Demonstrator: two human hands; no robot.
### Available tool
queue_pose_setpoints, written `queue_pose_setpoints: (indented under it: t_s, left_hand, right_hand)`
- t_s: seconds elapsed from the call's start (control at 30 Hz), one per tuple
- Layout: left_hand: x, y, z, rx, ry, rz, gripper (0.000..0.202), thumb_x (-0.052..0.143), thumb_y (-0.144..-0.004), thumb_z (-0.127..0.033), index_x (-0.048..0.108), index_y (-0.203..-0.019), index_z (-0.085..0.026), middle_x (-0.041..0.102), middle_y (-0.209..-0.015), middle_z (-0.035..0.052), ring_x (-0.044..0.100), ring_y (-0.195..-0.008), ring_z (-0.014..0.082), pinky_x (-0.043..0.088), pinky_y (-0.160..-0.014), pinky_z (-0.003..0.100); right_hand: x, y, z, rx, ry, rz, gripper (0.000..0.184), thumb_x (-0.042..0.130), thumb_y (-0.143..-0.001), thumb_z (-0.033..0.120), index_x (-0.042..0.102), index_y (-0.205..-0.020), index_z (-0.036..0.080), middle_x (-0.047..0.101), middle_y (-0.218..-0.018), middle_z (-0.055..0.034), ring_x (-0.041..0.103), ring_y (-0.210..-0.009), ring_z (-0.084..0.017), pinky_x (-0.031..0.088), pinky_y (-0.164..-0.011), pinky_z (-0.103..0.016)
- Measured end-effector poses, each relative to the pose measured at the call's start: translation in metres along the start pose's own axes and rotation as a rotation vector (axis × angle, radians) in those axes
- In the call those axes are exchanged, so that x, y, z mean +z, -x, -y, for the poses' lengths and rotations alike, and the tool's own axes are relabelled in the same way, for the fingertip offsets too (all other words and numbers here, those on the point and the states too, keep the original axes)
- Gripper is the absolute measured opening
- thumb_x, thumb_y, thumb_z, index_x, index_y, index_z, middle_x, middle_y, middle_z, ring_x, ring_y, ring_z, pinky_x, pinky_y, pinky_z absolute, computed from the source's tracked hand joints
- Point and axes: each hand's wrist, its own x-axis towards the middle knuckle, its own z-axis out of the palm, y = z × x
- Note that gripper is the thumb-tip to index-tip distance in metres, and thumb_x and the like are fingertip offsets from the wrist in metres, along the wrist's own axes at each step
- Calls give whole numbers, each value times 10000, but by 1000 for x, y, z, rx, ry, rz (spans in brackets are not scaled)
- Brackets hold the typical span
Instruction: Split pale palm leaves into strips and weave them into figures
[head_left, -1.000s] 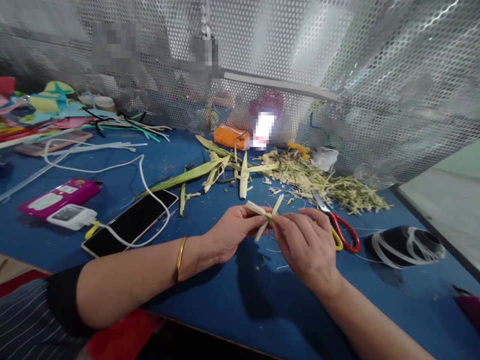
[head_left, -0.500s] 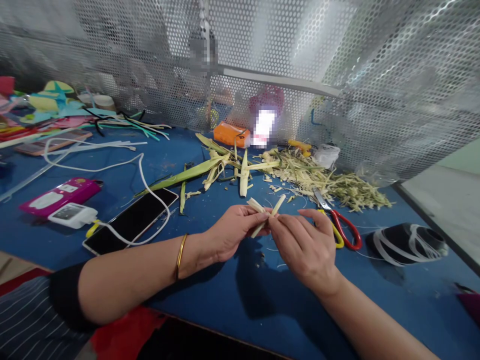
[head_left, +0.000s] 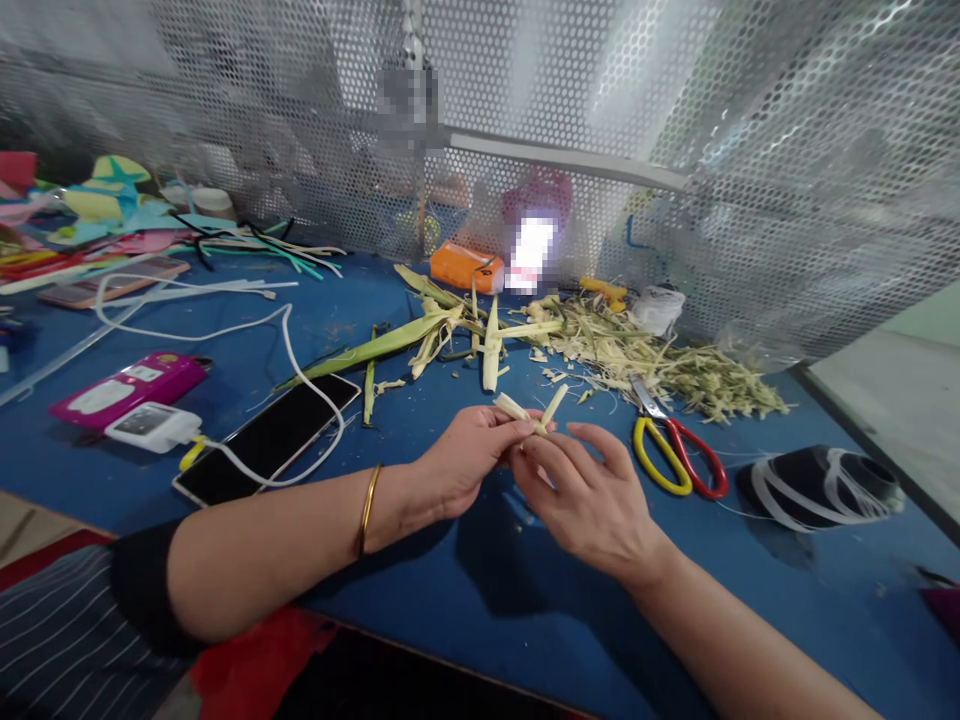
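Fingers of my left hand point(head_left: 463, 458) are clamped on pale husk strips point(head_left: 541, 426) over the table point(head_left: 750, 620) — two ends splay toward its far edge. My right hand point(head_left: 594, 503) is just as close, near-edge side, fingers curled — can't tell if they're pinching.

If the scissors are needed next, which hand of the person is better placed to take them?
Probably the right hand: the red-and-yellow-handled scissors lie just beyond its outer side. The left hand is farther away and pinches the pale leaf strips.
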Motion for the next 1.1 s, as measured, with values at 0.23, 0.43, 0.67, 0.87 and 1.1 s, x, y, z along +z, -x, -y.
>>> queue_pose_setpoints:
  t_s: [0.23,0.43,0.67,0.87,1.1]
  left_hand:
    - [3,0,1,35,-64,-27,187,792,-659,-245,737,-791,-125,702,-803,47,608,-785,130,461,-778,257]
    - [3,-1,0,4,-172,-59,102,706,-761,-221,751,-826,-156,715,-769,43,643,-754,131,486,-779,276]
    - [2,2,0,33,-324,-65,212,719,-742,-336,748,-795,-133,557,-536,-19,452,-456,67,281,-461,224]
    - [0,2,4,83,-303,-76,210,780,-678,-299,775,-839,-164,666,-690,16,508,-621,95,381,-612,239]
    - [2,1,8,2,-110,-21,284,801,-653,-313,764,-881,-147,729,-816,62,639,-790,151,449,-826,280]
  right_hand:
    - [1,-1,-4,381,-341,-98,148,549,-881,103,637,-925,214,699,-853,-34,624,-787,-180,426,-828,-393]
    - [4,-2,-2,987,-831,-141,159,591,-855,209,557,-700,214,583,-692,2,552,-661,-155,447,-624,-303]
    - [11,-2,0,1237,-1039,-182,153,636,-807,304,582,-716,194,582,-668,4,519,-626,-140,438,-583,-280]
    - [11,-3,-4,1255,-1085,-157,152,650,-786,301,587,-704,190,586,-646,6,511,-617,-139,424,-576,-283]
    - [12,-3,-2,1290,-1133,-162,132,650,-771,298,591,-713,196,574,-643,11,541,-635,-146,461,-615,-301]
